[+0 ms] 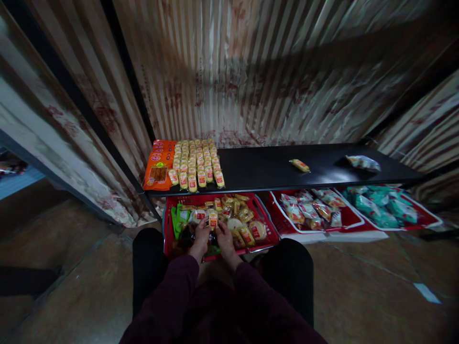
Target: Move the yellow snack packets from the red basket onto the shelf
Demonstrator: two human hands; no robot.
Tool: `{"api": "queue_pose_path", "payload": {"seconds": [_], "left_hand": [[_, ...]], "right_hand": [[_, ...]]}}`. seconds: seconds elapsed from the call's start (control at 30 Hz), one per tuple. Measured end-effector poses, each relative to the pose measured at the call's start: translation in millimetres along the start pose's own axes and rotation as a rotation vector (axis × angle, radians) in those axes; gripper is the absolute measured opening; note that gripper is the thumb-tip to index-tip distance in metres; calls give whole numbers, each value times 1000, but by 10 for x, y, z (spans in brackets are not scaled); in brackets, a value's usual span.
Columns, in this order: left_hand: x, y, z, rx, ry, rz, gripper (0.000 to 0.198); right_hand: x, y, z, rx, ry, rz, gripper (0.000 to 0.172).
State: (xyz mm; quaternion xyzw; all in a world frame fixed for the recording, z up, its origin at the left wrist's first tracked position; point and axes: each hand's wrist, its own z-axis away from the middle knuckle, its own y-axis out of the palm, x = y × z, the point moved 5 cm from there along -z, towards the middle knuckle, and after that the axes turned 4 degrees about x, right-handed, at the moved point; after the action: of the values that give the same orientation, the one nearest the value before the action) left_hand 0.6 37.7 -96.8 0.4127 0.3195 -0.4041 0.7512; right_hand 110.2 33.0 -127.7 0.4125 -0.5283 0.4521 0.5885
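Between my two hands is a small wrapped snack cake (213, 220), yellow with a red and white label. My left hand (202, 235) pinches its left side, and my right hand (225, 238) has its fingers at the right side. Both hands are over a red plastic basket (267, 222) filled with mixed packaged snacks, among them a green packet (180, 219) and round wrapped pieces (257, 231). Above the basket, rows of similar wrapped cakes (197, 165) stand on a black shelf (254, 165), beside an orange snack bag (159, 165).
One wrapped cake (300, 165) lies alone on the shelf, with a crumpled packet (363, 163) farther right. Under the shelf are a red basket of white-and-orange packets (308, 210) and another of teal packets (383, 208). A patterned curtain (229, 71) hangs behind.
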Motion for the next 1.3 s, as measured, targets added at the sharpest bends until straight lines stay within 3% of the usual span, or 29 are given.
{"api": "queue_pose_path", "payload": {"seconds": [0.3, 0.57, 0.97, 1.3], "left_hand": [[-198, 117, -6, 21, 107, -19, 25], [-512, 308, -26, 33, 256, -90, 24], [-1030, 508, -68, -125, 432, -292, 16], [-1297, 646, -152, -176, 485, -417, 19]], "right_hand": [[223, 3, -105, -19, -109, 26, 42], [569, 65, -256, -50, -173, 97, 36], [1327, 196, -379, -110, -327, 310, 35], [1570, 316, -559, -131, -398, 455, 30]]}}
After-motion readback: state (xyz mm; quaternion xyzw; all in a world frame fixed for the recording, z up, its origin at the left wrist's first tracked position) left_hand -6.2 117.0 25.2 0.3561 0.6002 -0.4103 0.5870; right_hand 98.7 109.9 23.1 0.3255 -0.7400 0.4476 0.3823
